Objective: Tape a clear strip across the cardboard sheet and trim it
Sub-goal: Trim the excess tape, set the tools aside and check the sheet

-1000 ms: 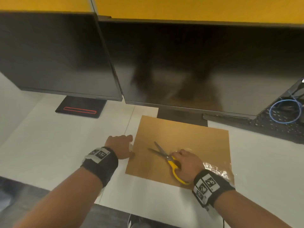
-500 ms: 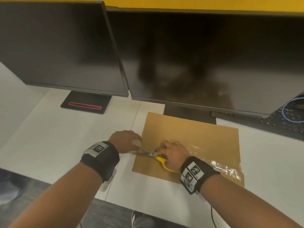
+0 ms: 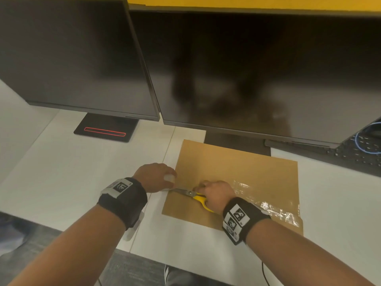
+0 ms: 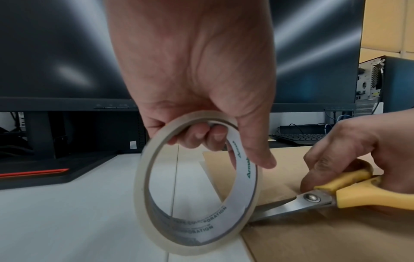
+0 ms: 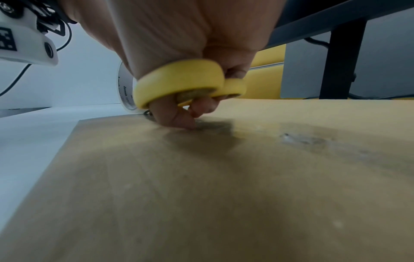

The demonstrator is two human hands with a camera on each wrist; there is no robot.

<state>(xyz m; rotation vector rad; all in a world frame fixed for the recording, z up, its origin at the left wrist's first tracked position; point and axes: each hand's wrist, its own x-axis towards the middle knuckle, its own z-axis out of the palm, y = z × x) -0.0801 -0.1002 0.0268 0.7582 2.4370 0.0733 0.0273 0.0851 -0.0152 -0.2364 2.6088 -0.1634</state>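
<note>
- My left grip (image 3: pixel 153 176) is curling its fingers through the tape roll (image 4: pixel 197 182), holding it upright just off the left edge of the cardboard sheet (image 3: pixel 237 168).
- My right grip (image 3: pixel 216 194) is grasping the yellow-handled scissors (image 4: pixel 331 196), fingers threaded through both loops, one fingertip touching the sheet.
- The scissor blades are pointing toward my left grip, reaching the roll at the sheet's edge.
- The clear strip (image 3: pixel 268 205) is lying across the sheet, behind my right grip and running to the far right edge.
- The sheet is lying flat on the white tabletop (image 3: pixel 72 182), under my right grip.
</note>
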